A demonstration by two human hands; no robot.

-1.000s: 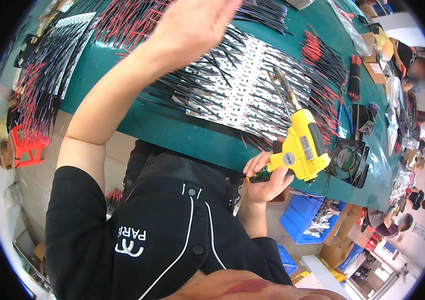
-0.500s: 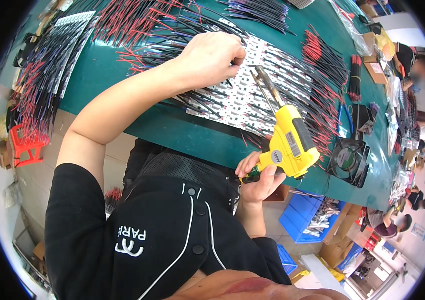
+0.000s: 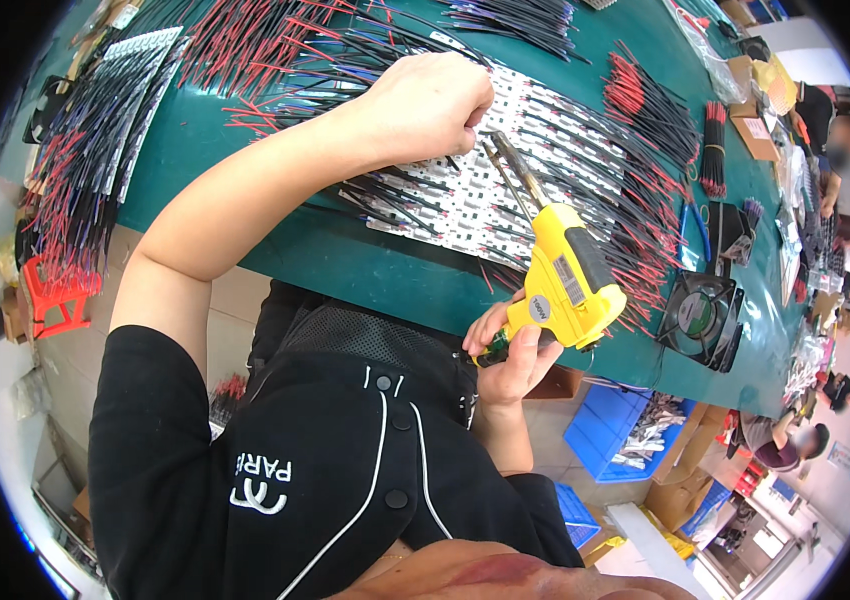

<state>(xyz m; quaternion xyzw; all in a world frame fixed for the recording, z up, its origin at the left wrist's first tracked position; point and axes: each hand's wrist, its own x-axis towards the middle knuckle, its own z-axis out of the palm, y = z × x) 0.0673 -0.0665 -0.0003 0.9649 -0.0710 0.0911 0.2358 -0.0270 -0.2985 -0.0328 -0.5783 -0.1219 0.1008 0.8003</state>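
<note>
My right hand (image 3: 513, 362) is wrapped around the handle of a yellow soldering gun (image 3: 563, 275). Its metal tip points up and away from me, over white circuit boards (image 3: 465, 205) laid out in a panel. Just left of the tip, my left hand (image 3: 437, 108) hangs above the boards with its fingers curled together. What those fingers pinch is hidden behind the hand. Black wires with red ends (image 3: 635, 240) run from the boards to the right, and more wires (image 3: 315, 100) fan out on the left under my forearm.
The boards lie on a green table (image 3: 345, 258). Wire bundles (image 3: 645, 105) lie at the far right, near blue-handled pliers (image 3: 693, 232) and a black fan (image 3: 702, 318). A blue crate (image 3: 595, 440) stands below the table's right side. Further right, other people are seen.
The soldering gun and my right hand have shifted slightly left, bringing the tip closer to my left hand. My left hand has moved a little up and stays closed.
</note>
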